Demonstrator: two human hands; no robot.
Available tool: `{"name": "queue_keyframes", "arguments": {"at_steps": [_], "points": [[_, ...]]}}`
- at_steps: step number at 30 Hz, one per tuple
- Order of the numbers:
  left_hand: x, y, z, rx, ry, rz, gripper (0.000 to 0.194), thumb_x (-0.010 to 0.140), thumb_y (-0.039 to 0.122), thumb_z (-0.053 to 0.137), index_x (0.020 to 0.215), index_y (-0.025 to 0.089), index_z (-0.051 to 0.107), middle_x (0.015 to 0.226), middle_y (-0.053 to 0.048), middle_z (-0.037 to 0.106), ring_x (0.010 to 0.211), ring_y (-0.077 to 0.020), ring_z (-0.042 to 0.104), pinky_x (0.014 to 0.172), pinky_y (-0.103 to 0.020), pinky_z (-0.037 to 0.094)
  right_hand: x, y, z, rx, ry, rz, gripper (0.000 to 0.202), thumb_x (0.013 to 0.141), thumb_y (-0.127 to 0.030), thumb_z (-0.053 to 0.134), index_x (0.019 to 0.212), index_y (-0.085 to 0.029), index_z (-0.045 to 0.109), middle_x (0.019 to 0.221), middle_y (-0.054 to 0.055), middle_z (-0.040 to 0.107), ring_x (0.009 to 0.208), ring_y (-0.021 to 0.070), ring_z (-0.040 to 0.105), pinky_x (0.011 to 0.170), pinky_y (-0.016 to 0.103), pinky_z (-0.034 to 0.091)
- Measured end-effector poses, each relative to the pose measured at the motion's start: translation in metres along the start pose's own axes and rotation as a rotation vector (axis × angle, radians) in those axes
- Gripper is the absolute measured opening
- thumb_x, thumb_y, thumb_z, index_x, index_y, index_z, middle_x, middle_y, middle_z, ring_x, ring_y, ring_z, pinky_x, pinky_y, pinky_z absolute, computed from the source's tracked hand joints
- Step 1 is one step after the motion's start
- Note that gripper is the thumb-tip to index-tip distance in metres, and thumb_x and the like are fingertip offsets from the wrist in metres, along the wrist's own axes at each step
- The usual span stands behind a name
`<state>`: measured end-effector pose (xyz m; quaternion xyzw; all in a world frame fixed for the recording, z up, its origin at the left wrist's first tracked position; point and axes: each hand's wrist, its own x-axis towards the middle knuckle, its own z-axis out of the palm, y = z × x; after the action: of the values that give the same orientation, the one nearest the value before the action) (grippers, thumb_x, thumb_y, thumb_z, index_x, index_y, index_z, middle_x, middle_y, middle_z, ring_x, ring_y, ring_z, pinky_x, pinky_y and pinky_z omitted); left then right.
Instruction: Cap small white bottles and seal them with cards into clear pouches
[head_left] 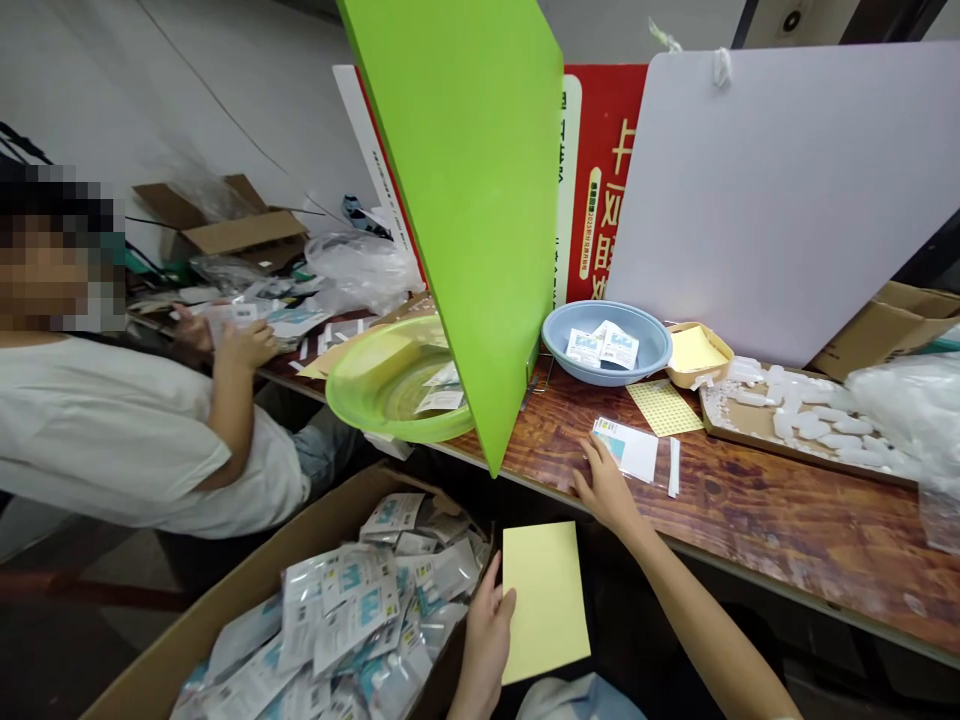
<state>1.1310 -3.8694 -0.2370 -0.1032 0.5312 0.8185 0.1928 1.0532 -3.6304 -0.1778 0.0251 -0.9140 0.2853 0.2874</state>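
My left hand (489, 632) grips the left edge of a plain yellow sheet (546, 600), thumb on top, just below the table's front edge. Whether it is one sheet or a stack, I cannot tell. My right hand (607, 490) reaches over the table edge with its fingers apart, fingertips at the near left side of a clear packet (634, 450) with a printed card inside. A narrow white strip (673, 468) lies along the packet's right end. Beside my left hand stands a cardboard box (262, 560) full of similar packets (356, 600).
A green board (480, 200) divides the table (757, 510). Behind the packet are a blue basin (607, 375), a sticker sheet (666, 408) and a yellow tray (701, 378). White bottles (814, 425) fill a shallow carton at right. A green basin (360, 400) and a co-worker (127, 430) are at left.
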Motion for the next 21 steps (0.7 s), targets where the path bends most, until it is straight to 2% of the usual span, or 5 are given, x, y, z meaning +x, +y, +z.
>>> {"name": "queue_keyframes", "arguments": {"at_steps": [7,13,16,18,21], "points": [[-0.005,0.013,0.016,0.08,-0.023,0.024,0.119,0.057,0.059,0.083,0.149,0.004,0.03,0.109,-0.02,0.073,0.102,-0.0342,0.069,0.083,-0.039,0.057,-0.103,-0.005,-0.039,0.278,0.121,0.186,0.033,0.091,-0.035,0.054,0.121,-0.025,0.063,0.126,0.015,0.065,0.118,0.0322,0.063,0.1,0.055,0.053],[-0.023,0.025,0.058,0.204,-0.24,0.115,0.09,0.072,0.06,0.073,0.143,0.011,0.046,0.114,-0.018,0.072,0.1,-0.0315,0.07,0.08,-0.037,0.058,-0.188,-0.017,-0.03,0.955,0.13,0.672,0.044,0.076,-0.054,0.069,0.115,-0.034,0.069,0.119,0.011,0.072,0.112,0.036,0.067,0.093,0.054,0.056],[-0.03,0.017,0.08,0.274,-0.373,0.114,0.086,0.076,0.062,0.068,0.143,0.012,0.047,0.116,-0.018,0.071,0.098,-0.03,0.07,0.085,-0.039,0.056,-0.207,-0.016,-0.03,1.225,-0.034,0.714,0.051,0.061,-0.069,0.07,0.108,-0.047,0.072,0.105,0.0,0.076,0.105,0.0404,0.067,0.087,0.058,0.056],[-0.032,0.011,0.092,0.329,-0.415,0.094,0.087,0.077,0.063,0.067,0.144,0.011,0.046,0.117,-0.019,0.071,0.098,-0.0296,0.07,0.086,-0.039,0.056,-0.208,-0.012,-0.039,1.227,-0.103,0.688,0.047,0.052,-0.071,0.072,0.095,-0.055,0.073,0.09,-0.007,0.078,0.094,0.0429,0.069,0.077,0.06,0.058],[-0.028,0.01,0.099,0.391,-0.36,0.114,0.089,0.074,0.064,0.068,0.143,0.011,0.047,0.118,-0.02,0.07,0.098,-0.0296,0.07,0.08,-0.037,0.059,-0.202,-0.002,-0.078,0.992,0.134,0.716,0.034,0.056,-0.068,0.072,0.085,-0.051,0.076,0.08,-0.004,0.078,0.08,0.0436,0.072,0.065,0.06,0.06]]}}
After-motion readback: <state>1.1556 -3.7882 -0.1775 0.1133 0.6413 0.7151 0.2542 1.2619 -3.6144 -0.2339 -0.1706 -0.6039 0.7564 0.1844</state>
